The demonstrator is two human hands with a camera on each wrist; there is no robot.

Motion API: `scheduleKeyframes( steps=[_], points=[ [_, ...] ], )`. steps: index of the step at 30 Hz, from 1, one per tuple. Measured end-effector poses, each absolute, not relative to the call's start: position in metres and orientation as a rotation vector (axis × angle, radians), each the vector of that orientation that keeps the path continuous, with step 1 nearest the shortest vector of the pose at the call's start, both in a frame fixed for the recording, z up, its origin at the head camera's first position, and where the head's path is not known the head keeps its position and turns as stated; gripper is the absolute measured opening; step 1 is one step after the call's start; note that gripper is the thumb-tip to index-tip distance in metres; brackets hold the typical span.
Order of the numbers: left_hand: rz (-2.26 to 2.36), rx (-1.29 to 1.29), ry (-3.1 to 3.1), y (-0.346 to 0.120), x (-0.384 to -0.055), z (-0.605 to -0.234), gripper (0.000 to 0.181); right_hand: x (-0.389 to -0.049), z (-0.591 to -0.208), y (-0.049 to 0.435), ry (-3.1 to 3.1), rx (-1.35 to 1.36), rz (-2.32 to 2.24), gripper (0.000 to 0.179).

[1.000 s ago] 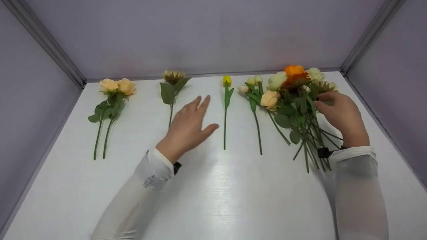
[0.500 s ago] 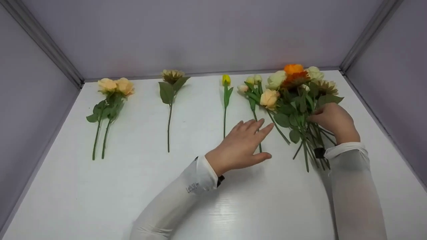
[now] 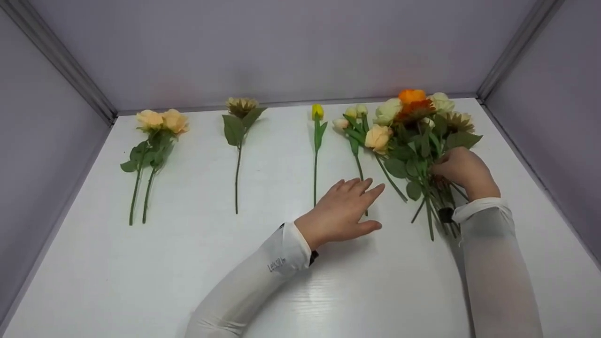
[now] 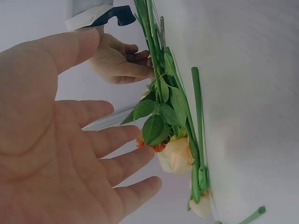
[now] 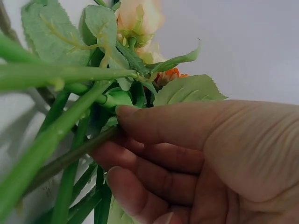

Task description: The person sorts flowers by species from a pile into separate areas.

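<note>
My left hand (image 3: pixel 339 213) hovers palm down with fingers spread over the lower stem of the pale tulips (image 3: pixel 355 123), holding nothing. Its spread fingers also show in the left wrist view. At the right, my right hand (image 3: pixel 466 172) is at the stems of a mixed flower bunch (image 3: pixel 413 136) with cream, peach and orange blooms. In the right wrist view its thumb and curled fingers pinch a brownish flower stem (image 5: pixel 70 157) among thicker green stems. Which bloom belongs to that stem is hidden by leaves. A yellow tulip (image 3: pixel 317 112) lies left of the pale tulips.
Two peach roses (image 3: pixel 162 122) lie at the far left of the white table (image 3: pixel 141 272). A single sunflower-like stem (image 3: pixel 238 164) lies between them and the yellow tulip. Grey panels (image 3: pixel 291 51) close off the back and both sides.
My left hand has swung right from near the sunflower-like stem to the pale tulips' stem. My right hand has come down from the upper leaves to the stems and pinches one.
</note>
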State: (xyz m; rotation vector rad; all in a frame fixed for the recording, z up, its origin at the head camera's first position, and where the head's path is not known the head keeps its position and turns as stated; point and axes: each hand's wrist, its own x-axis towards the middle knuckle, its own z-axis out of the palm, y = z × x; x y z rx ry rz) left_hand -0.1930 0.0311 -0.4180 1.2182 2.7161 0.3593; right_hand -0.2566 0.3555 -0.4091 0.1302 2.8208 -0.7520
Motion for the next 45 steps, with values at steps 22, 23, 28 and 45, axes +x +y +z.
scheduleKeyframes(
  steps=[22,23,28,45],
  points=[
    [0.583,1.062,2.772,0.031,-0.198,-0.418,0.056,-0.251,-0.396,0.362,2.789,0.157,-0.961,0.032],
    [0.606,1.049,2.779,0.031,-0.198,-0.418,0.053,-0.250,-0.394,0.362,2.809,0.164,-0.972,0.033],
    [0.694,1.025,2.795,0.030,-0.199,-0.417,0.041,-0.244,-0.386,0.360,2.903,0.216,-1.055,0.042],
    [1.042,0.922,2.683,0.025,-0.204,-0.413,0.027,-0.235,-0.363,0.327,2.856,0.236,-1.751,0.041]
  ],
)
